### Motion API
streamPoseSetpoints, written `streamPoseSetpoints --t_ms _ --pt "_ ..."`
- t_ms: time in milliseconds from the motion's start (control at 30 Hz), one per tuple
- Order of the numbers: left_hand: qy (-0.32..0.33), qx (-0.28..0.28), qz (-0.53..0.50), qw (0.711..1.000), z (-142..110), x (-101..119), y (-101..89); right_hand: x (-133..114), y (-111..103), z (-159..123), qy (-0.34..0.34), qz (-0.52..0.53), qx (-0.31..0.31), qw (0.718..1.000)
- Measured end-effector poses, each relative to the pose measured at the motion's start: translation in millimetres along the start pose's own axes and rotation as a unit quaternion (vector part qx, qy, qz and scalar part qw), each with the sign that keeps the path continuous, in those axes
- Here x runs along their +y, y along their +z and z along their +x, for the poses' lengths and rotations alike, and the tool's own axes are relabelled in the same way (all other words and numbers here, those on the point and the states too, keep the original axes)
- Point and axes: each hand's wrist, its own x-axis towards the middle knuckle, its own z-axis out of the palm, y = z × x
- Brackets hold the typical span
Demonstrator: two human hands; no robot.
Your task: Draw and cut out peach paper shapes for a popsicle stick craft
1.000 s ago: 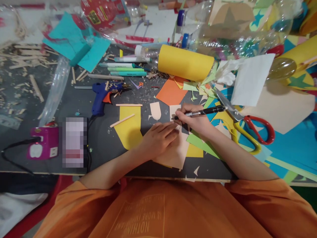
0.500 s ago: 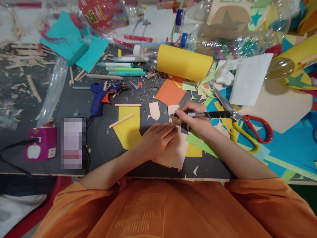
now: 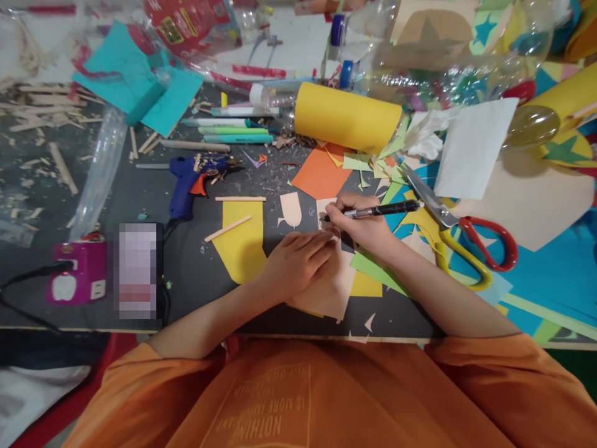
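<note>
My right hand [image 3: 361, 221] grips a black pen [image 3: 389, 210], its tip on the upper part of a pale peach sheet [image 3: 333, 295]. My left hand [image 3: 296, 264] lies flat on that sheet, fingers stretched toward the pen tip. Under the hands, part of the paper is hidden. Just left of the pen lies a small peach cut-out [image 3: 291, 209] with one rounded end. Nearer my left forearm is a yellow paper piece [image 3: 242, 239], with one thin wooden stick [image 3: 240, 199] along its top edge and another [image 3: 227, 228] slanting across it.
Scissors [image 3: 441, 214] with red and yellow handles lie open right of my right hand. A blue glue gun [image 3: 181, 190] rests at left, near a pixelated rectangle [image 3: 137, 270]. Behind are markers [image 3: 237, 131], a yellow-wrapped bottle [image 3: 347, 117], clear bottles and paper scraps.
The pen has tilted: its back end has swung up and away from the scissors. My right hand has shifted slightly, while my left hand stays on the paper.
</note>
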Motion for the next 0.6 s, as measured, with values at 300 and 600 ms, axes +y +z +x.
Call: streamPoseSetpoints --t_ms 300,600 --pt "0.007 0.032 0.004 0.999 1.9 0.5 -0.5 -1.0 0.3 -0.5 0.001 0.020 0.004 1.000" --pt "0.005 0.023 0.005 1.000 1.1 0.2 -0.1 -0.5 -0.1 -1.7 -0.002 0.021 -0.006 1.000"
